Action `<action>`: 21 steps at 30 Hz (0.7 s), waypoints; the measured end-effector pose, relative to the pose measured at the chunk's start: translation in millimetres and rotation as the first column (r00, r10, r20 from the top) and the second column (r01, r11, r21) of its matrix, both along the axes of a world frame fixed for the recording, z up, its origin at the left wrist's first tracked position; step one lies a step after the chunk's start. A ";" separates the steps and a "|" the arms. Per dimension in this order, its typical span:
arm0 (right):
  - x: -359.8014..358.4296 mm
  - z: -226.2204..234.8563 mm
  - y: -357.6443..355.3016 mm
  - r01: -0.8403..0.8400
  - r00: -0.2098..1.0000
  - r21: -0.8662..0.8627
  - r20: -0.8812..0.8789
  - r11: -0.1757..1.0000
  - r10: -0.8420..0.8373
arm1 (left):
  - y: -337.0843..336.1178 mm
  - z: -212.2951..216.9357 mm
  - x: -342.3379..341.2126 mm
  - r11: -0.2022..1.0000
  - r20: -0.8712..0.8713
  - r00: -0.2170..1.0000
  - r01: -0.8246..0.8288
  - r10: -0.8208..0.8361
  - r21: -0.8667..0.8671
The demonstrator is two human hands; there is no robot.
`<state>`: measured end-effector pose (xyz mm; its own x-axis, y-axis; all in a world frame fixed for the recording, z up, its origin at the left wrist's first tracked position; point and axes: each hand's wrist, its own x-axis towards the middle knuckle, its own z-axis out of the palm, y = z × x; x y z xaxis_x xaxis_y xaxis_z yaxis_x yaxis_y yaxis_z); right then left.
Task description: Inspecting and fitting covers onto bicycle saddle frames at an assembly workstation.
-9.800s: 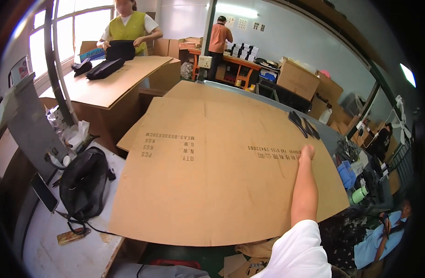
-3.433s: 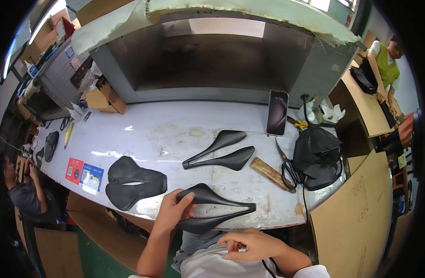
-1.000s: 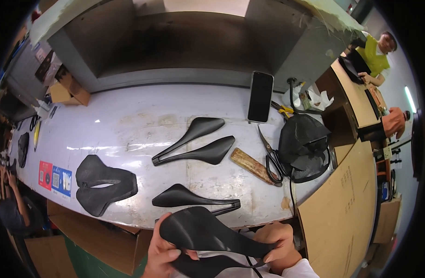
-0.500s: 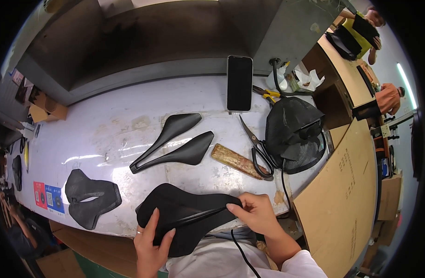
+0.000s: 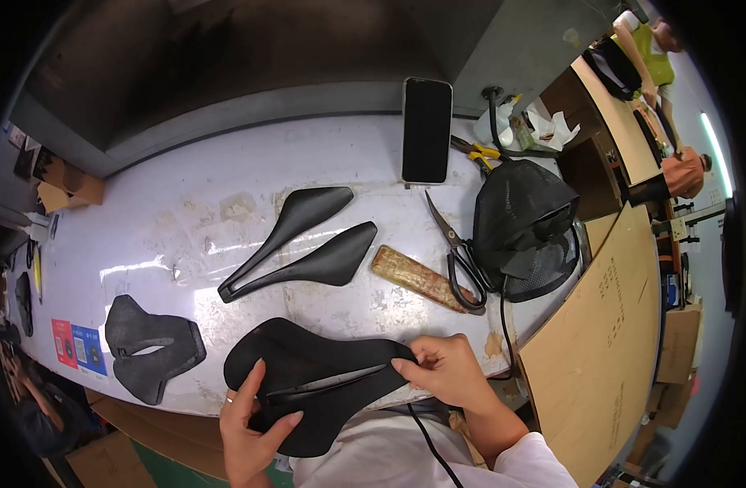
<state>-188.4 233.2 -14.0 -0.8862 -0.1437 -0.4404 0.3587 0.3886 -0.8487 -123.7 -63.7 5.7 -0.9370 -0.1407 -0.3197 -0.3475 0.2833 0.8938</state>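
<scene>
Since the last frame, the slot [image 5: 328,384] in the black bicycle saddle pad [image 5: 324,354] is gaping wider. Left hand [image 5: 248,429] is holding its broad end, thumb and fingers apart; right hand [image 5: 454,370] is pinching the nose. Pad is sitting between both, long axis running left to right. Split saddle shell [image 5: 332,256] is lying beyond the hands, second saddle pad [image 5: 173,338] left, scissors [image 5: 452,237] beyond right.

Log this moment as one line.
left hand: holds saddle, wide end | right hand: pinches saddle, narrow end | on bench: phone, scissors
</scene>
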 end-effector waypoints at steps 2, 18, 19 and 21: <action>0.1 0.4 -2.1 0.011 0.999 -0.006 -0.032 1.000 -0.011 | -0.7 1.0 -0.5 1.000 -0.003 1.000 -0.002 0.002 -0.004; -7.0 15.0 -16.8 -0.105 0.974 0.219 -0.173 0.970 0.144 | -1.6 -3.2 11.0 0.883 0.067 0.988 -0.095 0.141 -0.460; -6.9 13.0 -14.1 -0.109 0.974 0.220 -0.173 0.969 0.149 | 0.0 -2.8 11.0 0.953 0.220 0.962 -0.096 0.164 -0.288; -2.4 16.9 -17.7 -0.129 0.982 0.140 -0.118 0.982 0.146 | 7.2 -11.9 31.1 0.944 -0.104 0.938 -0.330 0.331 0.021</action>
